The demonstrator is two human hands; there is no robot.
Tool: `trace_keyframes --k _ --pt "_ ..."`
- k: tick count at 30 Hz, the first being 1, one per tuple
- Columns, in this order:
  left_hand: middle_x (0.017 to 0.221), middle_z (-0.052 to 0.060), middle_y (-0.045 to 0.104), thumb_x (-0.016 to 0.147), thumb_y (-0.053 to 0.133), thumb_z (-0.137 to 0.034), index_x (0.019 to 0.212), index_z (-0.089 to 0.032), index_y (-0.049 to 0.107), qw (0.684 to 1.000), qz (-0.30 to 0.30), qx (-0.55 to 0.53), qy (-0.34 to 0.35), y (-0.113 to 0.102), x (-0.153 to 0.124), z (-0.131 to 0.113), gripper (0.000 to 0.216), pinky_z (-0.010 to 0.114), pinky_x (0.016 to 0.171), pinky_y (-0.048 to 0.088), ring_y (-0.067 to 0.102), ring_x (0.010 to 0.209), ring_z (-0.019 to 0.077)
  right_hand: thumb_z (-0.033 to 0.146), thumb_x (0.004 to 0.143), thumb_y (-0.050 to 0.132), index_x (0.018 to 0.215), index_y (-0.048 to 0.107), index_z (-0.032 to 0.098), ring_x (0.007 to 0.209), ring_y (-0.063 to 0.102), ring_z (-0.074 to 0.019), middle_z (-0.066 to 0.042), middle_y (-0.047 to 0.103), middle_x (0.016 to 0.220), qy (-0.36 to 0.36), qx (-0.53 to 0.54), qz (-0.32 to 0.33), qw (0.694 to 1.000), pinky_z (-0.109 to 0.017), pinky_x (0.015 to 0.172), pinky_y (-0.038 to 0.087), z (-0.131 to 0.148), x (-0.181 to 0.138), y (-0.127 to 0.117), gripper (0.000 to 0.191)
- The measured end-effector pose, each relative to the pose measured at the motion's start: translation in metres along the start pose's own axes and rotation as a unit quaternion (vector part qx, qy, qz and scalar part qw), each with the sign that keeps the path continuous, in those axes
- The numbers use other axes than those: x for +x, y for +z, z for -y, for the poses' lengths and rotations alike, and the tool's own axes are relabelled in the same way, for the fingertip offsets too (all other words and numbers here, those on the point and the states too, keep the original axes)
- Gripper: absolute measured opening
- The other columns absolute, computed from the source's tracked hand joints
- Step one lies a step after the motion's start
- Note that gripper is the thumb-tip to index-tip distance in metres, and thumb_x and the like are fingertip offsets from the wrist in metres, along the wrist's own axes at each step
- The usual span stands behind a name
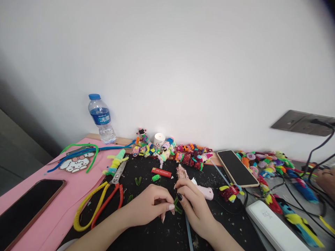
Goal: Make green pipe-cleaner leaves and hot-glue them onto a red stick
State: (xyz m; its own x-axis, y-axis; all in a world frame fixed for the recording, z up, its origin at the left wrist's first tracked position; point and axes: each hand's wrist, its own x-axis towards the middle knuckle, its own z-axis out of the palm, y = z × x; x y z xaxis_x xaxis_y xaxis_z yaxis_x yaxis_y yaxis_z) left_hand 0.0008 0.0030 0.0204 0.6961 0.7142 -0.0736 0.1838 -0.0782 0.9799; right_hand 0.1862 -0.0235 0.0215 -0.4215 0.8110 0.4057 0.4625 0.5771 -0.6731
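Observation:
A short dark green pipe cleaner piece [178, 208] is between my two hands, just above the black mat. My left hand [150, 205] is closed, its thumb and forefinger pinching the piece's left end. My right hand [195, 209] grips the same piece from the right with bent fingers, partly covering it. Beyond them lie a bent V-shaped green piece [138, 181], a bright green fuzzy bit [155, 178] and a red lighter [161, 172]. Behind my right hand, a pale pink glue gun [206, 192] lies on the mat, its nozzle end crusted.
Scissors [115, 179] with yellow and red handles lie left, beside a dark phone [28, 212] on pink paper [70, 195]. A water bottle [101, 118] stands behind. Colourful pipe cleaner figures [188, 153] line the wall. Right are another phone [237, 168], a white power bank [274, 226], cables and another person's hand [327, 181].

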Motion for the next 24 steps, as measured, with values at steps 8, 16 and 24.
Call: trace_keyframes --k 8,16,24 --pt "0.065 0.0 0.053 0.083 0.048 -0.028 0.075 -0.012 0.06 0.987 -0.155 0.042 0.029 -0.01 0.003 0.008 0.022 0.021 0.049 0.039 0.05 0.05 0.01 0.009 0.081 0.038 0.106 0.044 0.019 0.096 0.05 -0.0223 -0.009 0.052 0.101 0.081 -0.162 -0.096 0.979 -0.038 0.083 0.043 -0.029 -0.002 -0.02 0.028" --pt "0.058 -0.005 0.044 0.085 0.045 -0.028 0.078 -0.015 0.056 0.964 -0.256 0.063 0.039 -0.016 0.005 0.012 0.019 0.02 0.051 0.037 0.046 0.047 0.0089 0.008 0.066 0.044 0.117 0.043 0.019 0.107 0.043 -0.027 -0.009 0.046 0.118 0.149 -0.288 -0.008 0.946 -0.042 0.089 0.037 -0.027 -0.015 -0.025 0.052" --pt "0.056 -0.006 0.043 0.086 0.043 -0.029 0.078 -0.017 0.053 0.958 -0.273 0.076 0.036 -0.017 0.006 0.009 0.018 0.02 0.051 0.037 0.046 0.047 0.0101 0.012 0.065 0.045 0.112 0.049 0.022 0.095 0.048 -0.0255 -0.006 0.056 0.1 0.185 -0.301 0.033 0.935 -0.04 0.082 0.036 -0.023 -0.013 -0.026 0.048"
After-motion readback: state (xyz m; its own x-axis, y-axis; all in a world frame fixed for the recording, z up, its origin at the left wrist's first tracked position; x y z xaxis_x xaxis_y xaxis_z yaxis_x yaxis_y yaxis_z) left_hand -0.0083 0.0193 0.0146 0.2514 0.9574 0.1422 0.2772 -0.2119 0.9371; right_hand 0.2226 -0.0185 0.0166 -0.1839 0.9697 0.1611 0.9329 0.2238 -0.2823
